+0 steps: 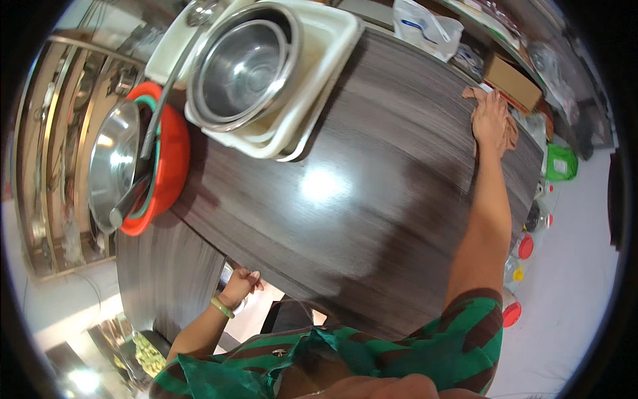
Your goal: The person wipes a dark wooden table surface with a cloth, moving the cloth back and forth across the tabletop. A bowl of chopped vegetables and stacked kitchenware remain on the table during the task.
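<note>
My right hand [489,117], arm stretched out, presses a brown cloth [509,133] flat against the far right part of the dark wood-grain tabletop [379,164]. Below the table's near edge, at lower left, is my left hand [241,285], with a pale green bangle at the wrist; its fingers are curled and nothing shows in them. White plastic trays [329,55] stand at the tabletop's back left, with nested steel bowls [244,75] on them. Left of these, an orange-red basin [174,164] holds a green-rimmed vessel and a tilted steel bowl [112,159].
A cardboard box [512,84] and a white plastic bag [427,31] lie along the far edge. A green packet [562,162] and several lidded bottles or jars [526,247] line the right side. A wooden rack [55,149] with utensils stands at left. A long metal handle [164,109] leans over the basin.
</note>
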### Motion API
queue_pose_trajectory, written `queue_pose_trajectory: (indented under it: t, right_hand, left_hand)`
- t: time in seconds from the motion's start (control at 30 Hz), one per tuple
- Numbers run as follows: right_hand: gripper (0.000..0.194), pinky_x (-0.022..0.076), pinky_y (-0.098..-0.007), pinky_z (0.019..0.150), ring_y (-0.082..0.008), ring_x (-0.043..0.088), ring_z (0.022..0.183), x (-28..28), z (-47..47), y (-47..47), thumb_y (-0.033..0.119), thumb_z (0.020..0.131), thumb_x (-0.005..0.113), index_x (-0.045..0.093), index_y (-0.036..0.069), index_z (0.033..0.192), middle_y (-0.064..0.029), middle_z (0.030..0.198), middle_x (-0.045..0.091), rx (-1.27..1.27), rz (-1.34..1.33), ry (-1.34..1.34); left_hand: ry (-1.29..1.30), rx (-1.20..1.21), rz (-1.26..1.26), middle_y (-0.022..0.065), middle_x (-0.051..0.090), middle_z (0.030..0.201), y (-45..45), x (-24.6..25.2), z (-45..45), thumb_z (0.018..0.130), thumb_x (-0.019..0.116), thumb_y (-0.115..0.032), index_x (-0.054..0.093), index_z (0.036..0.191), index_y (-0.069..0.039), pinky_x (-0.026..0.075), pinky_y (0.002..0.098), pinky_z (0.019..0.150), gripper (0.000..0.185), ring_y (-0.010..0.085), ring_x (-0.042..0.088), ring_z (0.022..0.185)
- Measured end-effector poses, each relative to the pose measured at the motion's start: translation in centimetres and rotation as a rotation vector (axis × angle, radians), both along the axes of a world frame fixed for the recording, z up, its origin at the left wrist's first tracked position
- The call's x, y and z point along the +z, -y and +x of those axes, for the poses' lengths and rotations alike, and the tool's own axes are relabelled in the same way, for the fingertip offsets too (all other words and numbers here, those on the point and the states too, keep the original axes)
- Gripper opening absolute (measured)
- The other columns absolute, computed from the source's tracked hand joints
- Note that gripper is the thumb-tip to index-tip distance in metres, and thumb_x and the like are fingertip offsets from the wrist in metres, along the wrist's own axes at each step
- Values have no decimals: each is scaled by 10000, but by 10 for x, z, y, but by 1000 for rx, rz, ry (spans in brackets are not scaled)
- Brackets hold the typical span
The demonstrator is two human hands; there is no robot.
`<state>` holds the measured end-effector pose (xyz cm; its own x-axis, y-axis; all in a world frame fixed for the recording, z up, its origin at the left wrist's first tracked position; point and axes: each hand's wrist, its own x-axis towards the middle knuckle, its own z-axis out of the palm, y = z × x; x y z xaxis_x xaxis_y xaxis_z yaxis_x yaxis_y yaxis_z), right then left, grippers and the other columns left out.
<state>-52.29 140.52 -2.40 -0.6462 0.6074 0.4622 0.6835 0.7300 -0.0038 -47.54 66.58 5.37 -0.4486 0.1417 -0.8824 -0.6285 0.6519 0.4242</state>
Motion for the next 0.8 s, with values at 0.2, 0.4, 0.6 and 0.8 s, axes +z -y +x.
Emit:
queue_pose_trajectory:
  t: [0.2,0.4,0.6,0.8]
  right_hand:
    - [405,384,-498,990,-337,548,1096,92,51,228,251,978,452,532,70,1331,-145,1184,594,420,15,92]
    - [545,319,-492,1119,-370,459,1268,102,122,378,168,894,544,414,39,1407,-162,1365,511,987,-239,614]
    - [465,326,-486,1123,-351,436,1339,108,5,343,143,873,585,542,54,1328,-120,1435,501,1005,-375,534]
    - [461,261,-493,1146,-362,385,1375,41,-152,238,256,964,395,543,-10,1310,-219,1461,453,694,-163,192]
  left_hand:
    - [-97,-67,11,87,683,645,17,-20,9,1006,567,-276,653,739,3,433,281,471,396,123,517,467]
    - [-116,-575,27,79,649,590,-29,39,-29,996,579,-325,669,789,3,481,329,593,398,147,583,566]
    - [-233,107,428,38,630,938,-119,43,-94,1001,591,-210,508,1143,-50,538,258,615,229,113,612,735]
    - [-202,524,593,84,612,1043,-187,20,-160,977,629,-182,427,1259,-39,611,332,712,375,180,658,848]
